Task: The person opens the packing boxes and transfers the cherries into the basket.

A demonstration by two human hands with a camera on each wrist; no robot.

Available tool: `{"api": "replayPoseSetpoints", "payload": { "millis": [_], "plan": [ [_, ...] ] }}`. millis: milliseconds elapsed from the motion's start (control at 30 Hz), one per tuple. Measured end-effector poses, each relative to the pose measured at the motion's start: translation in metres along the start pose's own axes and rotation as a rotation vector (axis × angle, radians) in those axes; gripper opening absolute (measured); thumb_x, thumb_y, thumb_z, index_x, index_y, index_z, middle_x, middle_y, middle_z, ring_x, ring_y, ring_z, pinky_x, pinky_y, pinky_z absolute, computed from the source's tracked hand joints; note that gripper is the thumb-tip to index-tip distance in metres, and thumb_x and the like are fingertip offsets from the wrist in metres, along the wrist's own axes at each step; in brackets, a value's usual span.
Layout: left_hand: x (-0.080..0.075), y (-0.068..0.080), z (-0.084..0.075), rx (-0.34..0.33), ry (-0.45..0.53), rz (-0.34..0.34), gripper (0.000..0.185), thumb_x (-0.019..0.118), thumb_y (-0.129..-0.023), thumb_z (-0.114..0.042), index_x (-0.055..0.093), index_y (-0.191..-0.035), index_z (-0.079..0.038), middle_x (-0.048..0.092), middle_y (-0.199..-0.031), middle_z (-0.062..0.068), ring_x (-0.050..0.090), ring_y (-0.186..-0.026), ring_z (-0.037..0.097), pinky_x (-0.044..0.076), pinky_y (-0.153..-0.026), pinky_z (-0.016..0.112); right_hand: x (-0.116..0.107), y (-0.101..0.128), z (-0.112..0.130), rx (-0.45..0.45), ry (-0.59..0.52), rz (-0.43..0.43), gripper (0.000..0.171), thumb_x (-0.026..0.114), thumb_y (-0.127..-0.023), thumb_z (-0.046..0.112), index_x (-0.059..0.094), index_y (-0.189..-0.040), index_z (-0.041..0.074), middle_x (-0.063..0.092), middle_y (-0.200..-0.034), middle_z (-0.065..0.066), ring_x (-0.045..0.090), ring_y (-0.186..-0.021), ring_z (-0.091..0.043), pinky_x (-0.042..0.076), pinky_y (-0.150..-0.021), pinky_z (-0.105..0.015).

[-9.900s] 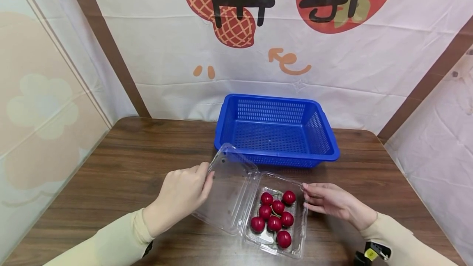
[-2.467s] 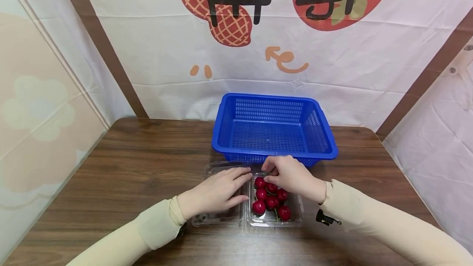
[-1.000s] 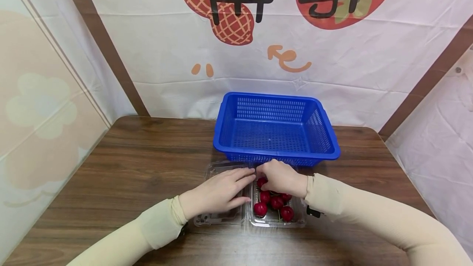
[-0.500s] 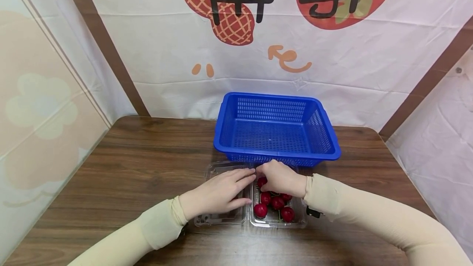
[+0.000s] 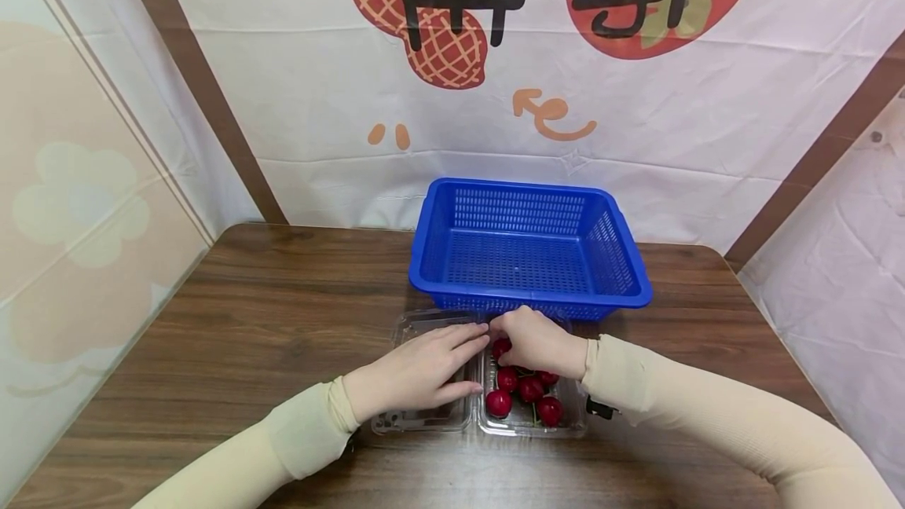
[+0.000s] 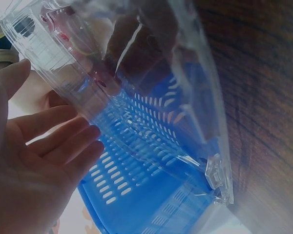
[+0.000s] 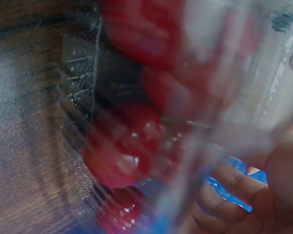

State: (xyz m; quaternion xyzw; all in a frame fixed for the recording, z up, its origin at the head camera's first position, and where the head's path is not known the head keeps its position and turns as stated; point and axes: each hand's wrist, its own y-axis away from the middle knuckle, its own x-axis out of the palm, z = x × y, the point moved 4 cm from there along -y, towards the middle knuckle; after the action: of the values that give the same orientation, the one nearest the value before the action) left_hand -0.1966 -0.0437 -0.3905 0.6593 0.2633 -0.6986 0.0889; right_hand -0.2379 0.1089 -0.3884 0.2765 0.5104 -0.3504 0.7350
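Note:
A clear plastic clamshell lies open and flat on the table. My left hand (image 5: 417,371) rests palm down on its lid (image 5: 423,321), fingers straight; in the left wrist view the left hand (image 6: 34,161) lies against the lid (image 6: 151,97). The tray half (image 5: 576,417) holds several red cherries (image 5: 530,389), seen blurred and close as cherries (image 7: 122,151) by the right wrist. My right hand (image 5: 537,340) hovers over the tray's far left corner with fingers curled. What they pinch is hidden.
An empty blue perforated basket (image 5: 530,188) stands just behind the clamshell, almost touching it; the basket (image 6: 136,190) shows through the lid. The brown wooden table (image 5: 269,297) is walled by white cloth at the back and sides.
Long ago the left hand held the lid up; it now lies flat. Since 2.5 s ago the right hand shifted slightly left over the tray. Nothing moved in the last second.

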Motion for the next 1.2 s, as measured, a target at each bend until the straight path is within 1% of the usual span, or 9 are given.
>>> {"api": "replayPoseSetpoints", "payload": {
  "millis": [100, 200, 300, 367, 500, 633, 900, 1067, 1200],
  "plan": [
    [0.000, 0.000, 0.000, -0.005, 0.002, 0.004, 0.062, 0.054, -0.093, -0.047, 0.051, -0.134, 0.001, 0.050, -0.139, 0.016, 0.049, -0.128, 0.027, 0.040, -0.108, 0.036, -0.003, 0.001, 0.001, -0.008, -0.020, -0.014, 0.020, 0.079, -0.072, 0.009, 0.071, -0.090, 0.012, 0.070, -0.081, 0.000, 0.058, -0.069, -0.011, 0.051, -0.062, -0.030],
    [-0.001, 0.000, 0.000, -0.003, 0.006, 0.000, 0.064, 0.054, -0.092, -0.048, 0.051, -0.133, 0.001, 0.050, -0.139, 0.016, 0.049, -0.128, 0.028, 0.041, -0.107, 0.037, -0.007, 0.002, 0.003, -0.015, -0.037, -0.027, 0.019, 0.078, -0.073, 0.008, 0.071, -0.091, 0.009, 0.071, -0.083, -0.002, 0.063, -0.074, -0.014, 0.053, -0.066, -0.032],
    [-0.001, 0.000, 0.000, 0.001, 0.007, -0.002, 0.068, 0.054, -0.091, -0.052, 0.051, -0.133, 0.002, 0.050, -0.139, 0.017, 0.049, -0.128, 0.028, 0.041, -0.107, 0.038, -0.011, 0.004, 0.005, -0.014, -0.033, -0.037, 0.019, 0.078, -0.074, 0.009, 0.072, -0.092, 0.009, 0.071, -0.086, -0.003, 0.066, -0.080, -0.017, 0.055, -0.070, -0.033],
    [-0.001, 0.001, 0.000, 0.000, 0.003, 0.005, 0.074, 0.054, -0.089, -0.057, 0.050, -0.134, 0.001, 0.049, -0.140, 0.018, 0.048, -0.129, 0.028, 0.041, -0.107, 0.037, -0.013, 0.005, 0.006, -0.020, -0.022, -0.036, 0.019, 0.078, -0.075, 0.009, 0.072, -0.093, 0.009, 0.071, -0.086, -0.002, 0.066, -0.081, -0.017, 0.055, -0.071, -0.032],
    [-0.001, 0.002, 0.000, -0.008, -0.006, 0.023, 0.086, 0.053, -0.083, -0.067, 0.048, -0.136, 0.001, 0.047, -0.141, 0.017, 0.046, -0.130, 0.027, 0.040, -0.108, 0.036, -0.019, 0.007, 0.011, -0.026, -0.013, -0.032, 0.020, 0.077, -0.076, 0.011, 0.072, -0.096, 0.008, 0.071, -0.087, -0.001, 0.064, -0.079, -0.015, 0.054, -0.070, -0.031],
    [-0.001, 0.002, -0.001, -0.004, -0.008, 0.022, 0.092, 0.052, -0.080, -0.071, 0.047, -0.136, 0.002, 0.047, -0.141, 0.017, 0.046, -0.130, 0.026, 0.039, -0.109, 0.035, -0.026, 0.010, 0.014, -0.030, -0.030, -0.045, 0.020, 0.076, -0.078, 0.010, 0.072, -0.097, 0.006, 0.072, -0.087, -0.002, 0.064, -0.078, -0.013, 0.054, -0.068, -0.028],
    [-0.002, 0.002, -0.002, -0.004, -0.001, 0.021, 0.091, 0.053, -0.080, -0.070, 0.048, -0.136, 0.002, 0.047, -0.141, 0.018, 0.046, -0.130, 0.027, 0.039, -0.109, 0.035, -0.037, 0.013, 0.012, -0.010, -0.048, -0.071, 0.022, 0.076, -0.078, 0.013, 0.071, -0.098, 0.004, 0.071, -0.081, -0.002, 0.058, -0.065, -0.003, 0.051, -0.060, -0.020],
    [-0.002, 0.002, -0.003, -0.005, -0.003, 0.024, 0.089, 0.052, -0.081, -0.069, 0.049, -0.136, 0.001, 0.047, -0.141, 0.017, 0.046, -0.130, 0.026, 0.039, -0.109, 0.035, -0.045, 0.016, 0.015, 0.000, -0.054, -0.085, 0.025, 0.077, -0.078, 0.015, 0.071, -0.099, 0.002, 0.071, -0.079, -0.002, 0.056, -0.061, -0.001, 0.051, -0.059, -0.019],
    [-0.002, 0.002, -0.003, -0.011, -0.006, 0.032, 0.085, 0.051, -0.084, -0.067, 0.049, -0.135, 0.000, 0.046, -0.142, 0.016, 0.046, -0.131, 0.025, 0.038, -0.110, 0.034, -0.052, 0.017, 0.018, 0.019, -0.062, -0.089, 0.026, 0.076, -0.079, 0.015, 0.071, -0.101, 0.002, 0.071, -0.081, -0.002, 0.055, -0.059, -0.001, 0.050, -0.057, -0.018]
  ]
}}
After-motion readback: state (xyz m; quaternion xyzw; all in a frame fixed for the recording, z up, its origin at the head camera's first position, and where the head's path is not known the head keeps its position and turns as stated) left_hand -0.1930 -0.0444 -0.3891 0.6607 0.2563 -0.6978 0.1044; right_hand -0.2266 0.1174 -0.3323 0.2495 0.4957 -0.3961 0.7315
